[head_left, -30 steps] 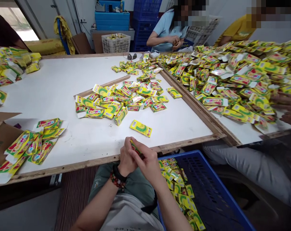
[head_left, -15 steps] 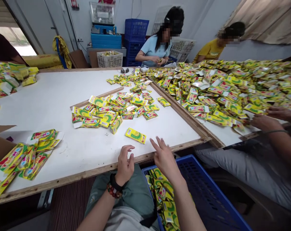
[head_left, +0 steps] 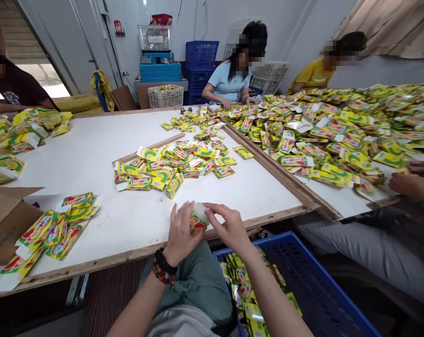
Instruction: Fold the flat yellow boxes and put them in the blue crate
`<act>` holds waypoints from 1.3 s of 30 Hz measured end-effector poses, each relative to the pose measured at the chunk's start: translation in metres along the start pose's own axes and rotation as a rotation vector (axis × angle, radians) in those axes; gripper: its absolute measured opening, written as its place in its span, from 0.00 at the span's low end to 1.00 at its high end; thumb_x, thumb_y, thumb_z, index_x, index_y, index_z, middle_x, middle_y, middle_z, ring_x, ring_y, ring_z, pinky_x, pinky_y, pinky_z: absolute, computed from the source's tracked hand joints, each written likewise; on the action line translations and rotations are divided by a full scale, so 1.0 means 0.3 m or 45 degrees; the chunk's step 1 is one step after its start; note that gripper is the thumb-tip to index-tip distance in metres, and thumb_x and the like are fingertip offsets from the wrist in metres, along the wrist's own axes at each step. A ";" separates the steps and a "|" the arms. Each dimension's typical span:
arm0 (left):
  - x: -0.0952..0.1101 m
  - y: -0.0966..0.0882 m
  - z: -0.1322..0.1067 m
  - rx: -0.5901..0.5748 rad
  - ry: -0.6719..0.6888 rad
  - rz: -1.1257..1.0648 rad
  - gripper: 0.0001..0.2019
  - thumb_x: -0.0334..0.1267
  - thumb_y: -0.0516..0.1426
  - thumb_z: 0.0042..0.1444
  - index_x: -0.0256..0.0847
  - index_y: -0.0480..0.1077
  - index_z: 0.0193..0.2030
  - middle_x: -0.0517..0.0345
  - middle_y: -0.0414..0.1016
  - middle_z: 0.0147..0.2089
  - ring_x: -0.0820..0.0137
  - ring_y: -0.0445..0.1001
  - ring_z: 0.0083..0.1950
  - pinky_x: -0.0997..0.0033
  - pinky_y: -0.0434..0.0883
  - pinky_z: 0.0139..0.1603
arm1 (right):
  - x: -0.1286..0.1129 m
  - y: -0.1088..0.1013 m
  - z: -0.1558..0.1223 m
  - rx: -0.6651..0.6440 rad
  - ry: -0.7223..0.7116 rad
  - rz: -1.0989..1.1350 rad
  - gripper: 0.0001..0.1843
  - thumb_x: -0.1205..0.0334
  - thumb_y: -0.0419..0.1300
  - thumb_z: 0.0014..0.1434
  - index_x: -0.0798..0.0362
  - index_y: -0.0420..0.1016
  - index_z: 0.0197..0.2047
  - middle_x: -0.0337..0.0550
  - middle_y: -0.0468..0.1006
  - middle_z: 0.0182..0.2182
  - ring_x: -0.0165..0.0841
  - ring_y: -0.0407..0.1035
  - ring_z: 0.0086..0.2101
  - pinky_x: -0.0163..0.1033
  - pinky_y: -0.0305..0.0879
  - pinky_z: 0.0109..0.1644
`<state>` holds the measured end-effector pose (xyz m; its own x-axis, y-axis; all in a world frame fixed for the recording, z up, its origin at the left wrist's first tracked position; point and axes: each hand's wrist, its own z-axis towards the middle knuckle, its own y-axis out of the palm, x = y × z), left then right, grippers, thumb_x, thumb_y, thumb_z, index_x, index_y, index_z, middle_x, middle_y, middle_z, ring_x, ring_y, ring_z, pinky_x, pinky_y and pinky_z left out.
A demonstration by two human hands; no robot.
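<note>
A small yellow-green printed carton [head_left: 197,223] is held up just above the table's front edge, its pale end flap raised. My left hand [head_left: 182,229] wraps around its body from the left, covering much of it. With fingers pinched, my right hand [head_left: 228,224] grips the pale flap on the other side. Beyond my hands a pile of similar cartons [head_left: 173,161] lies on the white tabletop [head_left: 142,234]. Below my right forearm, a blue plastic basket [head_left: 324,285] contains many more of them.
A wooden strip [head_left: 268,173] divides the table; a large heap of cartons [head_left: 324,126] covers its right side. An open cardboard box [head_left: 11,224] with cartons beside it stands at left. Co-workers sit around the table, and another person's hand [head_left: 413,185] is at far right.
The carton that lay on the table before me is now lifted between both hands. My left hand has closed around it, and my right hand has moved in to its flap.
</note>
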<state>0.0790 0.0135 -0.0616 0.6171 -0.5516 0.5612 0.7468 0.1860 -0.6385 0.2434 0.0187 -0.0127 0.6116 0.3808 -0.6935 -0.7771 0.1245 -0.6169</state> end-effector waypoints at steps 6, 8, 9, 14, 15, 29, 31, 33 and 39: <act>-0.010 0.055 -0.080 0.119 -0.197 -0.165 0.38 0.39 0.60 0.48 0.39 0.46 0.63 0.40 0.68 0.56 0.57 0.75 0.49 0.59 0.73 0.44 | -0.055 0.061 -0.059 0.026 0.391 0.649 0.19 0.53 0.61 0.57 0.54 0.78 0.49 0.43 0.83 0.33 0.36 0.76 0.34 0.39 0.73 0.37; -0.017 0.058 -0.088 0.109 -0.091 -0.176 0.33 0.37 0.59 0.47 0.42 0.50 0.59 0.46 0.70 0.51 0.60 0.76 0.45 0.62 0.73 0.42 | -0.045 0.086 -0.059 0.028 0.462 0.697 0.20 0.54 0.63 0.55 0.54 0.79 0.48 0.46 0.83 0.38 0.38 0.75 0.37 0.42 0.73 0.41; -0.019 0.057 -0.087 0.092 -0.040 -0.186 0.30 0.36 0.58 0.47 0.43 0.51 0.56 0.50 0.70 0.48 0.62 0.76 0.42 0.63 0.72 0.40 | -0.043 0.095 -0.058 0.014 0.483 0.700 0.20 0.55 0.64 0.54 0.54 0.79 0.49 0.47 0.82 0.40 0.39 0.75 0.38 0.43 0.73 0.42; -0.011 0.046 -0.058 -0.004 -0.082 -0.267 0.30 0.36 0.57 0.48 0.42 0.48 0.56 0.47 0.68 0.49 0.61 0.75 0.43 0.62 0.72 0.39 | -0.062 0.104 -0.068 -0.047 0.282 0.705 0.16 0.57 0.59 0.60 0.48 0.79 0.49 0.44 0.81 0.45 0.39 0.75 0.45 0.46 0.69 0.52; -0.005 0.042 -0.051 -0.049 -0.130 -0.277 0.32 0.37 0.58 0.48 0.40 0.46 0.58 0.45 0.68 0.50 0.60 0.75 0.44 0.62 0.72 0.39 | -0.067 0.104 -0.074 -0.026 0.245 0.685 0.15 0.57 0.59 0.60 0.47 0.78 0.50 0.44 0.81 0.46 0.40 0.74 0.47 0.47 0.69 0.53; 0.000 0.038 -0.037 -0.171 -0.279 -0.213 0.19 0.41 0.54 0.53 0.41 0.55 0.49 0.56 0.70 0.34 0.65 0.71 0.30 0.68 0.66 0.27 | -0.071 0.140 -0.078 -0.008 0.237 0.430 0.19 0.59 0.58 0.60 0.51 0.75 0.54 0.43 0.82 0.44 0.38 0.79 0.36 0.41 0.76 0.41; 0.002 0.042 -0.040 -0.155 -0.286 -0.208 0.15 0.39 0.52 0.54 0.41 0.56 0.47 0.56 0.68 0.35 0.65 0.70 0.30 0.68 0.66 0.27 | -0.070 0.151 -0.079 -0.041 0.129 0.338 0.21 0.60 0.58 0.60 0.51 0.73 0.57 0.45 0.83 0.40 0.36 0.78 0.31 0.38 0.75 0.36; 0.013 0.034 -0.043 -0.175 -0.269 -0.232 0.15 0.37 0.52 0.54 0.40 0.57 0.49 0.55 0.68 0.36 0.65 0.71 0.31 0.67 0.67 0.29 | -0.075 0.153 -0.089 -0.011 0.039 0.278 0.21 0.62 0.55 0.62 0.50 0.72 0.58 0.45 0.84 0.38 0.35 0.78 0.30 0.37 0.73 0.35; -0.026 -0.100 0.032 -0.383 0.008 -0.274 0.31 0.45 0.61 0.52 0.43 0.56 0.61 0.46 0.67 0.57 0.58 0.69 0.53 0.58 0.71 0.50 | -0.048 -0.051 -0.243 0.123 0.271 -0.253 0.19 0.56 0.51 0.63 0.50 0.79 0.50 0.47 0.84 0.31 0.37 0.77 0.23 0.36 0.70 0.24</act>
<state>0.0540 0.0200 -0.0417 0.4518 -0.5572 0.6967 0.7524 -0.1816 -0.6332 0.2573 -0.0555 -0.0206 0.7625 0.1411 -0.6314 -0.6434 0.2680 -0.7171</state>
